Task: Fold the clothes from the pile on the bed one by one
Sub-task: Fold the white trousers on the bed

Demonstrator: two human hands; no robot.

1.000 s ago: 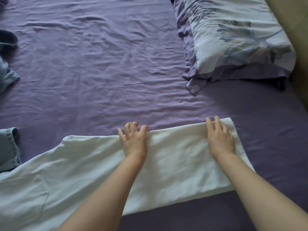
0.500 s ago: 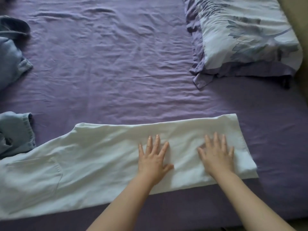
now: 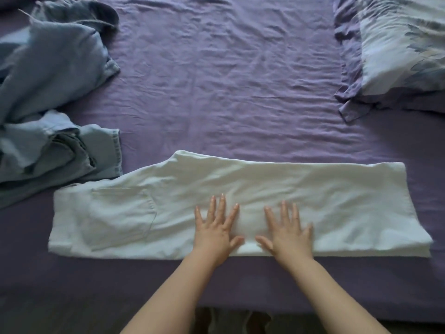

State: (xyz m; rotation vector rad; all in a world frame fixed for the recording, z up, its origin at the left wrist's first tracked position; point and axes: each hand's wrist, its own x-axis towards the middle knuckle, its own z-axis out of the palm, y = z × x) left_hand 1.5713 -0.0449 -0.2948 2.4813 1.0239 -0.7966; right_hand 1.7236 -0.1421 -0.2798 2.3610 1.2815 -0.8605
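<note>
1. White trousers lie lengthwise along the near edge of the bed, folded leg over leg.
2. Left hand and right hand press flat, fingers spread, holding nothing; smoothing step.
3. Next likely calls for gripping one end and folding it across.

Both forearms reach forward, left hand and right hand palm-down, fingers spread (thumbs nearly meeting).

We have slid our left hand and right hand from the far edge of the white trousers to the near edge, closer together, fingers now spread flat.
</note>
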